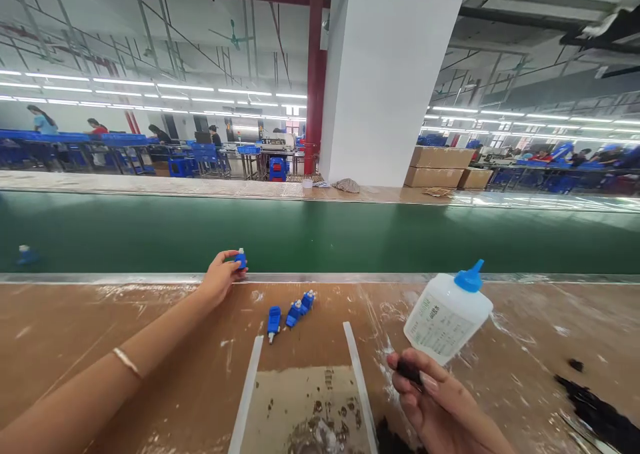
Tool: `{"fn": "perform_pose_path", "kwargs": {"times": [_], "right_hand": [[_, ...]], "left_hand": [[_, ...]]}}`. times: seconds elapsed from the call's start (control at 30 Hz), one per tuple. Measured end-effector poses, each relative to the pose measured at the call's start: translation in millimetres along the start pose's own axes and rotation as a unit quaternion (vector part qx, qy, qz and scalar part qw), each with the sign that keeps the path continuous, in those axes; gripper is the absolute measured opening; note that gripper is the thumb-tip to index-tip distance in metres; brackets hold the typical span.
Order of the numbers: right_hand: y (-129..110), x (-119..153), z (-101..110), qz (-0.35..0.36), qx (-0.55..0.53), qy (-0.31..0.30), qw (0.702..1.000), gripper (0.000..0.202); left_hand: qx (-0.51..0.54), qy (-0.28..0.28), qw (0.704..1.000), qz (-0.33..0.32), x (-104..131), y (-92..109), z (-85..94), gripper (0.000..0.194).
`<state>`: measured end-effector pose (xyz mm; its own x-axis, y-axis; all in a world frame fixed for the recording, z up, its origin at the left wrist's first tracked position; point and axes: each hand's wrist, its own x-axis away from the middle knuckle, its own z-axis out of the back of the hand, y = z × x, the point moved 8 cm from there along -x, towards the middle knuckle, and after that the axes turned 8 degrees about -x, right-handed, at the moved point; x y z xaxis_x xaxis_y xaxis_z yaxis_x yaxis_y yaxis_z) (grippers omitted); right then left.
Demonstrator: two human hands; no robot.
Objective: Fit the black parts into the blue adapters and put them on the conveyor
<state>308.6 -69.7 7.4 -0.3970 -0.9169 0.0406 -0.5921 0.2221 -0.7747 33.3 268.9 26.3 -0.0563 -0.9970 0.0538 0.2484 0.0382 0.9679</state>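
My left hand point(223, 275) reaches out to the near edge of the green belt, its fingers closed on a small blue part point(241, 259) with a white tip. Several similar blue parts point(294, 313) lie on the brown table, right of that hand. My right hand point(425, 391) is at the lower right, pinching a small black piece point(410, 372) between thumb and fingers. Just beyond it stands a white bottle point(447, 317) with a blue nozzle cap point(469, 279), tilted in view.
The green belt point(350, 237) runs across beyond the brown table point(165, 381). Another blue part point(26, 255) is on its far left. A taped, stained sheet point(280, 401) lies at front centre. Black pieces point(595, 404) lie at right. People work in the background.
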Motion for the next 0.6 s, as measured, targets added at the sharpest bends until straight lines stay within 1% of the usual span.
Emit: {"fn": "perform_pose_path", "kwargs": {"times": [0.07,0.1,0.13,0.17,0.2,0.23,0.27,0.3,0.33,0.37,0.4,0.43,0.47,0.53,0.6], "right_hand": [[-2,6,-6,0.018,0.048,-0.002,0.999,0.03],[-4,9,-9,0.028,0.089,-0.003,0.996,0.03],[-6,11,-14,0.041,0.142,-0.011,0.989,0.03],[-9,13,-22,0.06,0.208,-0.033,0.976,0.029],[-12,15,-32,0.086,0.283,-0.069,0.953,0.029],[-14,17,-46,0.122,0.361,-0.117,0.917,0.03],[-15,20,-61,0.161,0.434,-0.172,0.87,0.034],[-13,23,-75,0.199,0.493,-0.225,0.816,0.04],[-9,26,-87,0.23,0.538,-0.268,0.765,0.048],[-4,28,-95,0.251,0.567,-0.299,0.725,0.056],[2,28,-99,0.262,0.583,-0.319,0.7,0.061],[8,29,-101,0.263,0.589,-0.334,0.687,0.066],[15,29,-101,0.258,0.59,-0.345,0.683,0.07],[27,30,-97,0.243,0.589,-0.361,0.681,0.074],[36,32,-92,0.231,0.594,-0.369,0.676,0.076]], "left_hand": [[0.082,-0.056,0.995,0.026,44,-3,-10.8,0.029],[0.114,-0.084,0.989,0.037,69,-6,-14.5,0.026],[0.14,-0.11,0.983,0.053,94,-10,-16.8,0.022],[0.162,-0.134,0.975,0.074,118,-16,-18.1,0.02],[0.188,-0.159,0.964,0.102,141,-23,-19.2,0.019],[0.223,-0.186,0.947,0.135,162,-31,-20.4,0.019],[0.254,-0.205,0.932,0.157,180,-39,-20.0,0.02],[0.284,-0.218,0.918,0.172,195,-45,-18.9,0.022],[0.308,-0.226,0.907,0.177,206,-50,-17.0,0.024],[0.323,-0.232,0.901,0.173,214,-54,-15.0,0.026],[0.332,-0.244,0.896,0.166,220,-56,-14.4,0.03],[0.336,-0.26,0.891,0.159,224,-57,-15.2,0.034],[0.337,-0.278,0.886,0.152,228,-57,-17.0,0.038],[0.336,-0.308,0.879,0.141,234,-55,-21.8,0.048],[0.329,-0.323,0.875,0.146,239,-55,-26.9,0.055]]}}
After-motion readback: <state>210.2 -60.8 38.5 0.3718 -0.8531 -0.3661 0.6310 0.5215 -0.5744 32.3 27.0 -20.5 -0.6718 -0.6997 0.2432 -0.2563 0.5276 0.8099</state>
